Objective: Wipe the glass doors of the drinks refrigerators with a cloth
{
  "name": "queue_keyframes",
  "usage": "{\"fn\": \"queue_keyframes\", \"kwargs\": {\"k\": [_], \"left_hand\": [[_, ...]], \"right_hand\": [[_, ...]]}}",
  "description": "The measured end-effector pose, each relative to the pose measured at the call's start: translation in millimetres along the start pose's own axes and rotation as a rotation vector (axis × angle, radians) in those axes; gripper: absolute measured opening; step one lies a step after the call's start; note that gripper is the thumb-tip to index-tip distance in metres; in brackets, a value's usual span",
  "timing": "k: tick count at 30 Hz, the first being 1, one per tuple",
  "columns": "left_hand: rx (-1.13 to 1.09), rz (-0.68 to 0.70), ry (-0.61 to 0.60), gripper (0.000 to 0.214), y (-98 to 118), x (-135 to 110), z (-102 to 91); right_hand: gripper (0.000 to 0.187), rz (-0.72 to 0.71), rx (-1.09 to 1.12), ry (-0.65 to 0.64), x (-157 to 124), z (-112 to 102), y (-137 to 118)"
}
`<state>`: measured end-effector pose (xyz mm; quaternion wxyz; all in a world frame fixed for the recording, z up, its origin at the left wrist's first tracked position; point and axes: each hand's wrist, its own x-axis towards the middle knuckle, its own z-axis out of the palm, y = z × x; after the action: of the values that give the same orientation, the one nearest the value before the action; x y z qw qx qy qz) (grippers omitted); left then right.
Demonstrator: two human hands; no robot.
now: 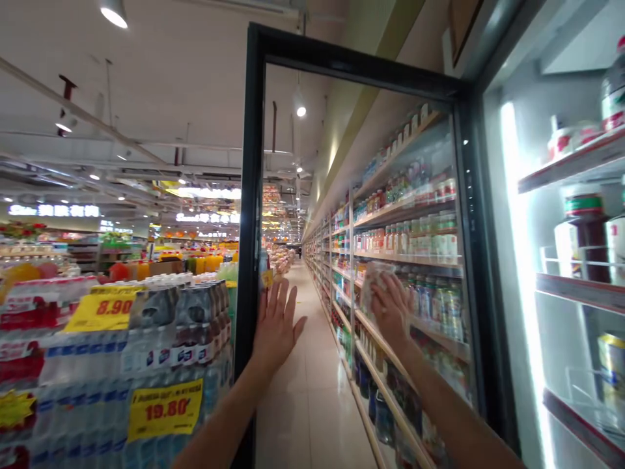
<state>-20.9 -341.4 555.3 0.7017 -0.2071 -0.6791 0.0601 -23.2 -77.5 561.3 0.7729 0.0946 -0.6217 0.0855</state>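
Black framing edges a glass door (250, 195), which stands swung out from the lit cooler (573, 299) at right and fills the middle of the view. 2 bare hands are raised before its glass (322, 169). The left hand (276, 319) is spread flat by the door's left upright, palm forward and grasping nothing; whether it touches the glass, I cannot tell. The right hand (390, 309) has its fingers bent over a crumpled, whitish cloth (372, 281), holding it at the glass, right of the left hand and about level with it.

Through the glass show a tiled floor (305, 371) and a long row of shelves (410, 212) with bottles and cans. Inside the cooler, bottles stand on 3 visible shelf levels beside a bright upright light (525, 286). At left, wrapped packs (178, 319) of bottles are stacked high, with 2 yellow signs reading 8.90 (105, 308) and 19.80 (165, 409). Lamps (114, 13) hang overhead.
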Motion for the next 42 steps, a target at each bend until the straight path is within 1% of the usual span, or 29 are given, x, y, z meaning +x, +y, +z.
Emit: {"fn": "queue_keyframes", "kwargs": {"k": [2, 3, 4, 6, 8, 10, 11, 13, 14, 15, 16, 17, 19, 21, 22, 23, 26, 27, 28, 29, 31, 32, 33, 34, 37, 38, 39, 40, 42], "left_hand": [[0.015, -0.019, 0.004, 0.065, 7.0, -4.3, -0.2], [0.017, -0.031, 0.004, 0.064, 11.3, -8.3, -0.1], [0.013, -0.035, 0.007, 0.063, 15.6, -13.2, 0.2], [-0.01, -0.031, 0.029, 0.063, 22.8, -23.0, 0.9], [-0.038, -0.014, 0.052, 0.065, 26.1, -29.9, 1.8], [-0.056, -0.017, 0.058, 0.065, 26.0, -32.6, 3.1], [-0.06, -0.019, 0.055, 0.065, 25.6, -32.8, 3.9], [-0.058, -0.016, 0.06, 0.065, 26.5, -32.4, 5.8], [-0.054, -0.012, 0.062, 0.064, 28.3, -32.5, 7.0], [-0.053, -0.006, 0.064, 0.064, 31.1, -32.8, 8.2], [-0.053, 0.0, 0.063, 0.065, 34.6, -33.4, 9.5], [-0.055, 0.004, 0.061, 0.065, 38.3, -34.1, 10.7], [-0.063, -0.001, 0.057, 0.065, 45.0, -35.5, 12.5], [-0.071, -0.008, 0.065, 0.063, 48.3, -36.0, 13.6], [-0.075, -0.009, 0.062, 0.062, 48.5, -35.9, 14.1], [-0.08, -0.01, 0.061, 0.062, 48.1, -35.7, 14.6], [-0.084, -0.01, 0.059, 0.062, 45.5, -35.6, 17.5], [-0.081, -0.013, 0.056, 0.063, 44.7, -35.9, 18.9], [-0.079, -0.014, 0.052, 0.064, 44.1, -36.3, 20.4], [-0.079, -0.015, 0.05, 0.064, 43.6, -36.8, 22.1], [-0.085, -0.02, 0.047, 0.065, 42.9, -37.8, 25.1], [-0.091, -0.02, 0.051, 0.064, 42.6, -38.1, 26.4], [-0.098, -0.017, 0.059, 0.064, 42.3, -38.3, 27.4], [-0.105, -0.013, 0.065, 0.064, 42.1, -38.4, 28.2], [-0.113, -0.017, 0.067, 0.065, 41.8, -38.5, 29.8], [-0.116, -0.019, 0.066, 0.066, 41.8, -38.6, 30.3], [-0.12, -0.022, 0.061, 0.067, 41.8, -38.8, 30.9], [-0.124, -0.022, 0.056, 0.067, 41.7, -39.2, 31.6], [-0.135, -0.02, 0.053, 0.067, 41.3, -40.2, 33.6]], "right_hand": [[0.028, 0.16, -0.021, 0.058, -7.5, -1.2, 3.7], [0.031, 0.171, 0.008, 0.057, -11.7, 0.4, -6.0], [0.034, 0.122, 0.053, 0.018, -17.2, 2.6, -20.8], [0.038, -0.096, 0.148, -0.119, -32.6, 5.4, -51.7], [0.037, -0.298, 0.183, -0.224, -50.9, 2.4, -61.5], [0.037, -0.358, 0.151, -0.23, -65.8, -6.3, -39.0], [0.039, -0.317, 0.106, -0.211, -70.2, -11.0, -19.7], [0.044, -0.054, -0.03, -0.091, -72.9, -17.2, 16.8], [0.046, 0.066, -0.067, -0.02, -72.5, -17.9, 27.1], [0.047, 0.14, -0.08, 0.024, -72.1, -17.0, 29.5], [0.047, 0.146, -0.063, 0.03, -72.5, -15.1, 24.5], [0.046, 0.087, -0.022, -0.004, -74.1, -12.9, 14.2], [0.042, -0.141, 0.073, -0.153, -80.0, -9.6, -8.8], [0.036, -0.308, 0.105, -0.235, -85.5, -10.7, -15.7], [0.036, -0.313, 0.081, -0.23, -86.6, -12.7, -10.5], [0.037, -0.254, 0.035, -0.188, -86.3, -14.9, -1.6], [0.045, 0.08, -0.088, -0.032, -82.5, -18.4, 19.9], [0.046, 0.125, -0.078, -0.028, -82.5, -17.8, 18.2], [0.047, 0.095, -0.038, -0.062, -84.0, -16.7, 11.6], [0.046, -0.002, 0.021, -0.135, -86.8, -15.5, 2.3], [0.043, -0.271, 0.138, -0.292, -93.8, -14.7, -12.9], [0.041, -0.361, 0.165, -0.341, -96.3, -15.7, -13.7], [0.041, -0.381, 0.159, -0.356, -97.3, -17.5, -8.4], [0.041, -0.325, 0.123, -0.334, -96.6, -19.8, 2.2], [0.045, 0.093, -0.049, -0.099, -88.2, -25.1, 41.9], [0.047, 0.173, -0.071, -0.043, -85.8, -25.2, 48.9], [0.048, 0.183, -0.065, -0.035, -84.7, -24.5, 50.8], [0.048, 0.116, -0.031, -0.088, -85.0, -23.2, 48.3], [0.046, -0.156, 0.074, -0.295, -87.8, -20.6, 38.6]]}}
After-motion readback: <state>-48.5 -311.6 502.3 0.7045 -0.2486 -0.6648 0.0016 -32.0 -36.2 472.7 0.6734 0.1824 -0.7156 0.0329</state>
